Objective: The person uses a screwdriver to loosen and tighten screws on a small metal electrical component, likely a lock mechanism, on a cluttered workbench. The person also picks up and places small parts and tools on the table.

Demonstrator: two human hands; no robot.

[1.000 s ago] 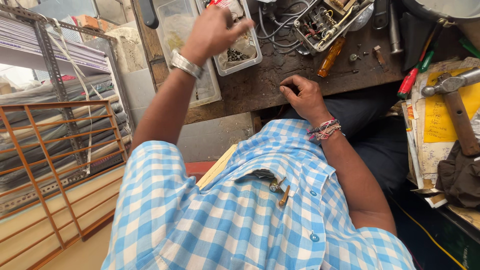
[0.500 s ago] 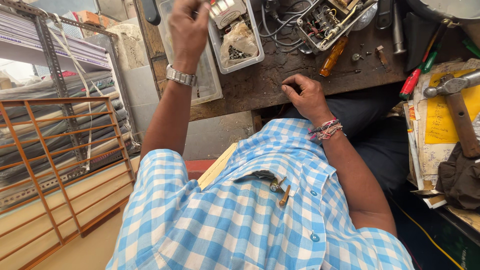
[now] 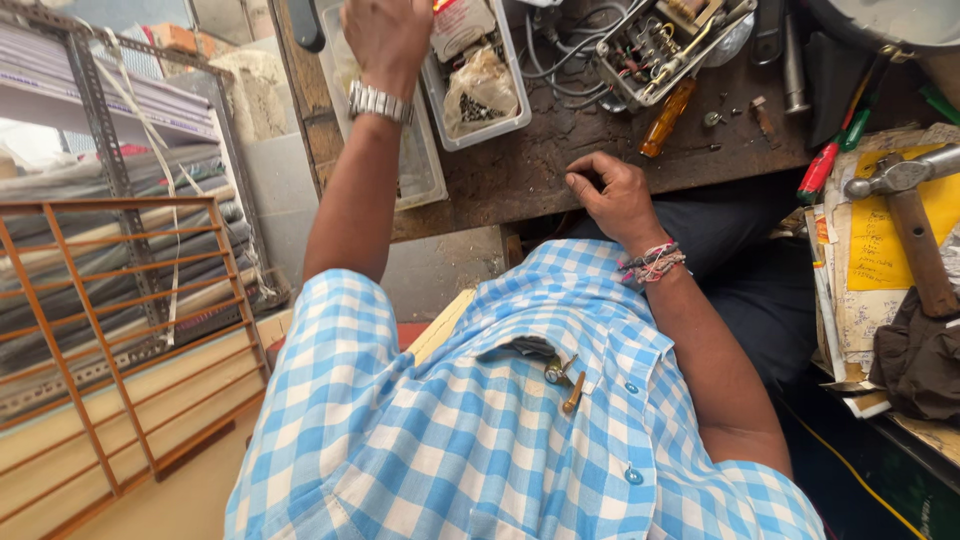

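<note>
My left hand (image 3: pixel 388 32), with a metal watch at the wrist, is raised over the far left of the worn wooden bench (image 3: pixel 520 175). It sits beside a clear plastic tray (image 3: pixel 482 82) of bagged small parts. Its fingers are cut off by the top edge, so I cannot tell whether it holds anything. A flat clear tray (image 3: pixel 420 175) lies under the forearm. My right hand (image 3: pixel 612 192), with thread bracelets at the wrist, rests on the bench's near edge with its fingers curled in. An orange-handled screwdriver (image 3: pixel 665 120) lies just beyond it.
A circuit board with wires (image 3: pixel 660 40) lies at the back. A hammer (image 3: pixel 910 225), red and green screwdrivers (image 3: pixel 830 165), yellow paper (image 3: pixel 880 250) and a dark cloth (image 3: pixel 920 360) crowd the right. An orange metal frame (image 3: pixel 100 330) and a grey rack (image 3: pixel 120 170) stand at the left.
My left hand has lifted from above the parts tray and moved left, toward the top edge of the view. The right hand stays curled on the bench edge.
</note>
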